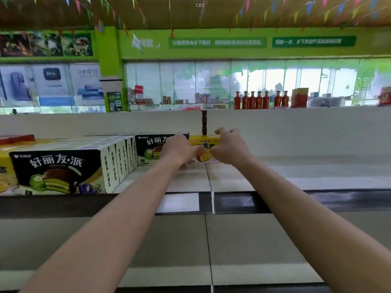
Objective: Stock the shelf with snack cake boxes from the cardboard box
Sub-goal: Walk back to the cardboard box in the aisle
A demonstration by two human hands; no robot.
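On shelf [228,176] | yellow box [203,144] gripped between left hand [179,150] | right hand [229,149]

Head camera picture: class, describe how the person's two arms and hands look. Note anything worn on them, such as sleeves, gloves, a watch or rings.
Both forearms are bare along all that shows; no sleeves appear. The left hand and right hand wear no gloves. No watch, bracelet or ring can be seen.

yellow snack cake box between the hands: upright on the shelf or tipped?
Upright. The yellow snack cake box stands on the white shelf, printed front facing out, beside the dark box. Left hand and right hand grip its sides.
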